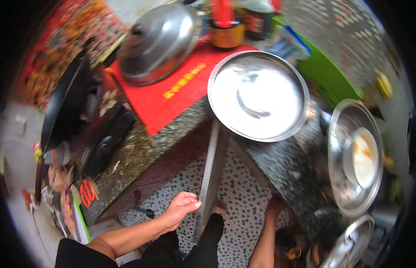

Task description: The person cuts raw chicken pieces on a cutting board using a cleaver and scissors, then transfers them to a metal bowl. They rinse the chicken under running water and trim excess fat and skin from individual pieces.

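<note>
At the edge of an open cabinet door is my left hand. Its fingers are bent, and the thumb meets the door's edge. The door stands out from beneath the counter, seen nearly edge-on. My right hand reaches low beside the right-hand counter; shadow hides its fingers and anything in them. Above the door, a wide steel basin sits on the counter corner. Farther right, a second steel basin has a white bowl of pale food inside.
A domed steel lid rests on a red cloth. At left are a black wok and orange-handled scissors. A green-sided container stands at back right. The speckled tile floor shows below.
</note>
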Available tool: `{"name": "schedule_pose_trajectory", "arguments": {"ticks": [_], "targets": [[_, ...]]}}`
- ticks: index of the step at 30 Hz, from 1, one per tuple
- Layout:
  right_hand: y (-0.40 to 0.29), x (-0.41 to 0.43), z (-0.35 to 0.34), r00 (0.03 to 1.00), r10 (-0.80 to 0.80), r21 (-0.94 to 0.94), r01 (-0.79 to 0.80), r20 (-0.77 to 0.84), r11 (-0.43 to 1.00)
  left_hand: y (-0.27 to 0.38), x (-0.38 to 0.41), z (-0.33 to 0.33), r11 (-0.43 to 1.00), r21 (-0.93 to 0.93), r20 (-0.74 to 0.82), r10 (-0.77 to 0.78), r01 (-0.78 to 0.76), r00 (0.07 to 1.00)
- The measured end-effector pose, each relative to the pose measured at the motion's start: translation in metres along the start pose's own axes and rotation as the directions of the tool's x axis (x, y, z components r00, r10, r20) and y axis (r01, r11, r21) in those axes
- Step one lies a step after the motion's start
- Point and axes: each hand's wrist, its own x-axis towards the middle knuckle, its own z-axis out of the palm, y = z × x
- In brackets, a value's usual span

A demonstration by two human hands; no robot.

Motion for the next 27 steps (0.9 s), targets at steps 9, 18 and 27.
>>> {"name": "schedule_pose_trajectory", "arguments": {"ticks": [9,18,27], "targets": [[-0.016,0.041,0.127,0.967,-0.008,-0.307,0.088,0.254,0.948,0.049,-0.015,-0.059,0.949,0.302,-0.236,0.166,-0.090,0.957],[-0.022,0.015,0.147,0.973,-0.005,-0.335,0.083,0.229,0.938,0.040,-0.010,-0.073,0.852,0.497,-0.241,0.319,-0.166,0.917],[-0.020,-0.002,0.135,0.973,-0.026,-0.348,0.107,0.230,0.931,0.045,-0.009,-0.069,0.829,0.524,-0.195,0.341,-0.196,0.920]]}}
